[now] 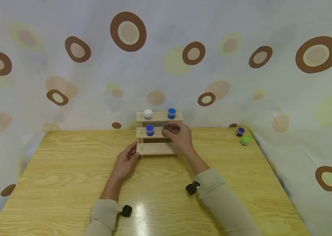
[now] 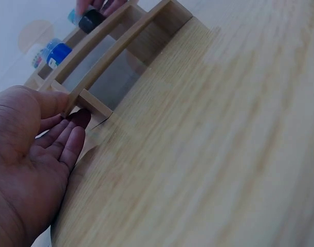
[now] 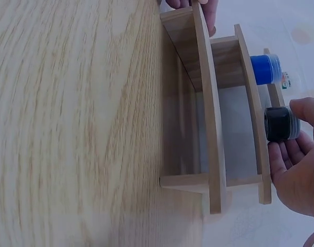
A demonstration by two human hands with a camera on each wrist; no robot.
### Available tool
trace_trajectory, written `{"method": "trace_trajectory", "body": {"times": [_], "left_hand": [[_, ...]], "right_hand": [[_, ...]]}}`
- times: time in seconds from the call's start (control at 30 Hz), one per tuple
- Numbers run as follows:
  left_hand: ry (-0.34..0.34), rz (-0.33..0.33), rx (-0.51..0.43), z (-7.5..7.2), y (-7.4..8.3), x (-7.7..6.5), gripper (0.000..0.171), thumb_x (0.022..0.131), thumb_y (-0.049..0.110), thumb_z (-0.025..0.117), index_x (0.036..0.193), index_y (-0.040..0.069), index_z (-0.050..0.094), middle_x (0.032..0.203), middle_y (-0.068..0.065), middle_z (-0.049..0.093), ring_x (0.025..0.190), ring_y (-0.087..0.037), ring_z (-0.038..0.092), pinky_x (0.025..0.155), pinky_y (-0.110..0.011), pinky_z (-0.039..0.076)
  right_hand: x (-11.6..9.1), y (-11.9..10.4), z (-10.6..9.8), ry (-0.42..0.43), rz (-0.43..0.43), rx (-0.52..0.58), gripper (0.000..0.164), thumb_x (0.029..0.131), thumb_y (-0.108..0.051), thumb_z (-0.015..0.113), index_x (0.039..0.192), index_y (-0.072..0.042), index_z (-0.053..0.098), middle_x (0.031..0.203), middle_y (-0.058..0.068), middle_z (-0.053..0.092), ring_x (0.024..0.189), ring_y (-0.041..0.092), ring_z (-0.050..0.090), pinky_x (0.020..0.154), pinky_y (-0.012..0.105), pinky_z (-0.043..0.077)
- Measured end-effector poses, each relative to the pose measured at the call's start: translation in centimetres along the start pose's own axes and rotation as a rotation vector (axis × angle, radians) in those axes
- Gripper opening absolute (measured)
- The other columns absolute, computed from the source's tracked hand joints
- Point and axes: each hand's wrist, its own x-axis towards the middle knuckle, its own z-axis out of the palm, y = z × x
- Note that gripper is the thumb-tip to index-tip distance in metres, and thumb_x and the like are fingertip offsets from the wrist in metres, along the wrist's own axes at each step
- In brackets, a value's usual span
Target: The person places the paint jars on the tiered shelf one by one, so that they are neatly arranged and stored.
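A three-step wooden rack [image 1: 157, 148] stands at the back of the table. My left hand [image 1: 124, 163] holds the left end of its lowest step, thumb on the edge and fingers below, as the left wrist view shows. On the middle step my right hand [image 1: 182, 139] pinches a black paint jar [image 3: 280, 124] by its clear lid. Left of it on that step sits a dark blue paint jar [image 1: 149, 130]. The top step bears a white paint jar [image 1: 148, 114] and a brighter blue one [image 1: 171, 113].
At the table's back right corner are a dark purple paint jar [image 1: 240, 132] and a bright green one [image 1: 245, 141]. Behind the wooden table [image 1: 65, 170] hangs a patterned sheet [image 1: 160, 72], close to the rack's back.
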Motion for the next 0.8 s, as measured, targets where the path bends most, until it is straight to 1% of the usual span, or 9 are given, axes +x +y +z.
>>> {"method": "trace_trajectory", "body": {"times": [0.1,0.23,0.4,0.5,0.67,0.8], "left_hand": [[-0.001,-0.003,-0.004,0.0,0.1,0.0,0.055,0.110,0.004,0.055,0.161,-0.002,0.037,0.155,-0.024,0.051,0.138,-0.037,0.056,0.102,-0.023,0.054],[0.001,-0.001,-0.003,0.1,0.2,0.0,0.055,0.110,0.004,0.055,0.161,-0.002,0.038,0.155,-0.024,0.051,0.137,-0.037,0.056,0.102,-0.025,0.054],[0.004,-0.002,-0.005,0.2,0.1,-0.1,0.054,0.110,0.004,0.055,0.161,-0.002,0.038,0.155,-0.025,0.051,0.137,-0.037,0.056,0.102,-0.025,0.055],[0.001,0.004,0.007,0.3,0.0,0.0,0.054,0.110,0.004,0.055,0.161,-0.002,0.038,0.154,-0.024,0.052,0.136,-0.037,0.056,0.101,-0.022,0.054],[-0.015,0.020,0.026,0.4,0.1,0.1,0.055,0.110,0.005,0.055,0.161,-0.003,0.037,0.154,-0.026,0.051,0.137,-0.039,0.056,0.101,-0.021,0.053],[-0.026,0.021,0.041,0.0,0.2,0.1,0.055,0.111,0.006,0.055,0.162,-0.002,0.037,0.154,-0.025,0.052,0.137,-0.037,0.056,0.101,-0.020,0.053]], "right_hand": [[0.0,-0.1,0.4,-0.003,0.004,-0.005,0.035,0.092,-0.006,0.083,0.125,-0.001,0.073,0.122,0.016,0.071,0.111,0.030,0.069,0.097,0.040,0.059],[0.0,-0.2,0.8,-0.021,-0.001,-0.013,0.036,0.092,-0.007,0.083,0.127,-0.002,0.072,0.123,0.015,0.070,0.112,0.029,0.069,0.097,0.038,0.059],[-0.4,0.2,0.5,-0.045,-0.006,0.052,0.040,0.092,-0.007,0.084,0.130,-0.002,0.071,0.126,0.015,0.069,0.117,0.029,0.068,0.099,0.032,0.058],[-0.8,0.6,-0.5,-0.032,-0.009,0.094,0.041,0.093,-0.007,0.083,0.131,-0.003,0.070,0.128,0.015,0.069,0.120,0.032,0.067,0.098,0.028,0.058],[-1.8,1.2,-3.0,0.014,-0.025,0.146,0.041,0.095,-0.003,0.079,0.134,0.003,0.067,0.130,0.022,0.066,0.122,0.038,0.064,0.098,0.026,0.057],[-2.4,2.0,-4.9,0.065,-0.015,0.161,0.040,0.095,-0.004,0.079,0.132,0.006,0.067,0.131,0.027,0.065,0.119,0.035,0.065,0.097,0.024,0.057]]}}
